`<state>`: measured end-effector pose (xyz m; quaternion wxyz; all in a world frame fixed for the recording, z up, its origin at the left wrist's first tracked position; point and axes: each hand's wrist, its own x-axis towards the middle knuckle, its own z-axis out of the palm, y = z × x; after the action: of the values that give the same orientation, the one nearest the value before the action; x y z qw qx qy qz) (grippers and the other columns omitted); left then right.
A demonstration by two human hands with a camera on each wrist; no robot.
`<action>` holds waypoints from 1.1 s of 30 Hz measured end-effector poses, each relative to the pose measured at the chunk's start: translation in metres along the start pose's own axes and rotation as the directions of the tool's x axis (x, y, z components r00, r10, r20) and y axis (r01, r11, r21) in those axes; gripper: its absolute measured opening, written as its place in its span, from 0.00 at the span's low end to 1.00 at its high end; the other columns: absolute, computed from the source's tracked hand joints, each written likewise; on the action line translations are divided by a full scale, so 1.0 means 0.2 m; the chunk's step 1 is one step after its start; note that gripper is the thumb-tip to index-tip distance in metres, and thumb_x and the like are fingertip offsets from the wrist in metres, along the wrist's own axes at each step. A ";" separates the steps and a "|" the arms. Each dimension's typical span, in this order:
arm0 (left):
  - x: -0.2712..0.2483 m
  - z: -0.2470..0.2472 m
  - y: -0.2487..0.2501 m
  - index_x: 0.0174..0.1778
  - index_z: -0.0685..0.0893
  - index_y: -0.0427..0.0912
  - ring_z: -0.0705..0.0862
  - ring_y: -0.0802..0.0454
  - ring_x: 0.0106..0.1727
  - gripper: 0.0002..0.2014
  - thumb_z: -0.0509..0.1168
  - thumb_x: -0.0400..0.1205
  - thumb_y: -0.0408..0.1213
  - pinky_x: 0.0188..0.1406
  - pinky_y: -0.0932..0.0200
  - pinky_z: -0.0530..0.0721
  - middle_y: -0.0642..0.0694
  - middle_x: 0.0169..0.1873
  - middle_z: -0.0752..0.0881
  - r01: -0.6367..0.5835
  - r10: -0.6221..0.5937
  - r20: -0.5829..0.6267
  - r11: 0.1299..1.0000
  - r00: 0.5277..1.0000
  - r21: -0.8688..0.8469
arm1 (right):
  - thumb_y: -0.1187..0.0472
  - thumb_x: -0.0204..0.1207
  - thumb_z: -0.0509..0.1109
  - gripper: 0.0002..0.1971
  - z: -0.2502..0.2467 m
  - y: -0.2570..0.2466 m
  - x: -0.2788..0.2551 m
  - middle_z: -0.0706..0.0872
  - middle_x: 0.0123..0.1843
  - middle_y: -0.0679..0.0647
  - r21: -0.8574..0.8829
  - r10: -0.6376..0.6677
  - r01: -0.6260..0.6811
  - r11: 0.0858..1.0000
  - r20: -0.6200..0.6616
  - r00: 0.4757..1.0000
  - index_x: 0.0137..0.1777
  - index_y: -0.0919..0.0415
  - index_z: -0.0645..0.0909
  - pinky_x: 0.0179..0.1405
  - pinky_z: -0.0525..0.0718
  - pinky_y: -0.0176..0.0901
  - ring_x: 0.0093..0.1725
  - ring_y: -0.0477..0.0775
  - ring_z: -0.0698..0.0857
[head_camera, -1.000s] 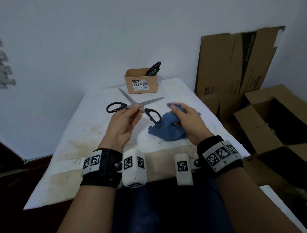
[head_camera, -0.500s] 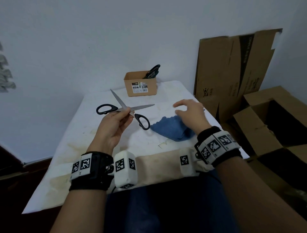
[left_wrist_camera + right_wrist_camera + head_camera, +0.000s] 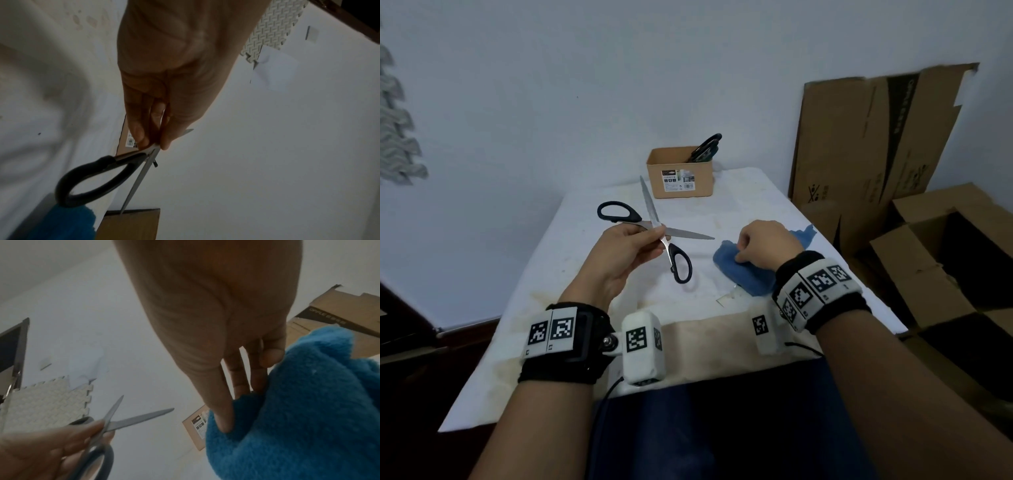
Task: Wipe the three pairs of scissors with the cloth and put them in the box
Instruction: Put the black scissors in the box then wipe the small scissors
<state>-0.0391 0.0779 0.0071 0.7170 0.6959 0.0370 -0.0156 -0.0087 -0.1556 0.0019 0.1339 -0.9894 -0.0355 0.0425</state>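
Observation:
My left hand [image 3: 654, 236] pinches a pair of black-handled scissors [image 3: 650, 214] at the pivot, blades spread wide, held above the white table [image 3: 592, 274]. In the left wrist view my left hand [image 3: 156, 144] has thumb and fingers closed on the scissors [image 3: 139, 175] at the joint. To the right, my right hand [image 3: 739, 251] grips the blue cloth [image 3: 753, 281] lying on the table; the right wrist view has my right hand [image 3: 242, 402] with thumb and fingers closed into the cloth [image 3: 298, 418]. A small cardboard box [image 3: 681, 178] at the table's far edge holds dark-handled scissors [image 3: 705, 147].
Flattened cardboard [image 3: 876, 137] leans against the wall on the right, and open cartons [image 3: 945, 260] stand on the floor beside the table. A small paper scrap [image 3: 727, 296] lies near the cloth. Grey foam mats [image 3: 397, 120] hang at the far left.
My right hand lifted off the cloth, then came down and closed on it. The left hand kept hold of the spread scissors, which turned so one blade points further up.

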 end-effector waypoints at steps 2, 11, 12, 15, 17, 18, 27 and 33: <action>0.00 0.02 0.00 0.43 0.89 0.36 0.87 0.58 0.37 0.05 0.72 0.82 0.34 0.46 0.68 0.88 0.50 0.32 0.90 -0.002 0.001 0.022 1.000 1.000 0.027 | 0.54 0.76 0.70 0.08 -0.01 0.02 -0.01 0.88 0.49 0.56 0.115 0.017 -0.010 0.993 -0.057 0.998 0.42 0.58 0.85 0.61 0.82 0.58 0.56 0.62 0.82; -0.04 0.06 0.02 0.47 0.86 0.36 0.89 0.50 0.48 0.03 0.70 0.83 0.32 0.49 0.63 0.89 0.40 0.44 0.90 0.005 -0.009 0.101 0.999 0.995 0.048 | 0.61 0.77 0.68 0.10 -0.15 -0.03 -0.10 0.86 0.44 0.51 0.834 0.224 0.357 0.421 -0.477 0.850 0.35 0.58 0.74 0.49 0.81 0.50 0.45 0.51 0.83; -0.04 0.06 0.02 0.47 0.86 0.36 0.90 0.50 0.47 0.03 0.70 0.83 0.33 0.48 0.63 0.89 0.41 0.44 0.91 0.007 -0.014 0.108 0.998 0.994 0.059 | 0.58 0.78 0.69 0.11 -0.13 -0.04 -0.11 0.86 0.41 0.56 0.849 0.204 0.367 0.381 -0.464 0.862 0.35 0.55 0.74 0.46 0.82 0.54 0.43 0.56 0.84; -0.04 0.07 0.00 0.48 0.86 0.37 0.90 0.50 0.45 0.04 0.70 0.84 0.34 0.48 0.62 0.88 0.44 0.43 0.91 -0.006 -0.010 0.127 0.993 0.992 0.121 | 0.51 0.78 0.71 0.10 -0.07 -0.05 -0.14 0.86 0.47 0.59 0.821 0.126 0.383 0.423 -0.472 0.873 0.39 0.51 0.74 0.52 0.84 0.60 0.50 0.63 0.85; -0.05 0.08 -0.01 0.51 0.87 0.35 0.89 0.51 0.44 0.06 0.69 0.85 0.34 0.49 0.62 0.87 0.46 0.41 0.89 -0.024 0.002 0.145 0.988 0.989 0.153 | 0.53 0.79 0.71 0.09 -0.02 -0.05 -0.15 0.83 0.45 0.50 0.755 0.050 0.416 0.507 -0.507 0.861 0.46 0.54 0.73 0.51 0.83 0.54 0.48 0.55 0.84; -0.05 0.08 -0.01 0.53 0.87 0.33 0.88 0.51 0.43 0.08 0.69 0.85 0.34 0.49 0.63 0.87 0.46 0.40 0.88 -0.028 0.004 0.149 0.987 0.989 0.157 | 0.55 0.79 0.71 0.09 0.00 -0.05 -0.16 0.81 0.45 0.46 0.725 0.009 0.432 0.536 -0.517 0.856 0.48 0.55 0.72 0.49 0.82 0.49 0.47 0.50 0.82; -0.11 0.14 -0.08 0.44 0.87 0.35 0.88 0.56 0.39 0.06 0.70 0.83 0.34 0.45 0.65 0.85 0.44 0.37 0.86 -0.015 -0.007 0.147 0.989 0.989 0.146 | 0.64 0.82 0.66 0.08 0.11 -0.06 -0.21 0.84 0.46 0.35 0.604 -0.200 0.467 0.645 -0.457 0.867 0.59 0.54 0.78 0.49 0.78 0.27 0.48 0.30 0.82; -0.15 0.19 -0.12 0.47 0.82 0.34 0.86 0.50 0.39 0.05 0.70 0.84 0.33 0.41 0.63 0.87 0.41 0.37 0.81 0.012 -0.019 0.138 0.999 0.990 0.052 | 0.59 0.82 0.67 0.07 0.15 -0.09 -0.23 0.86 0.50 0.46 0.546 -0.261 0.501 0.672 -0.459 0.849 0.58 0.54 0.80 0.56 0.79 0.38 0.52 0.42 0.83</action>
<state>-0.0693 0.0388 -0.0135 0.6999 0.7107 -0.0079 -0.0704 -0.0590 -0.1335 -0.0182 0.4768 -0.8417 -0.2039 -0.1503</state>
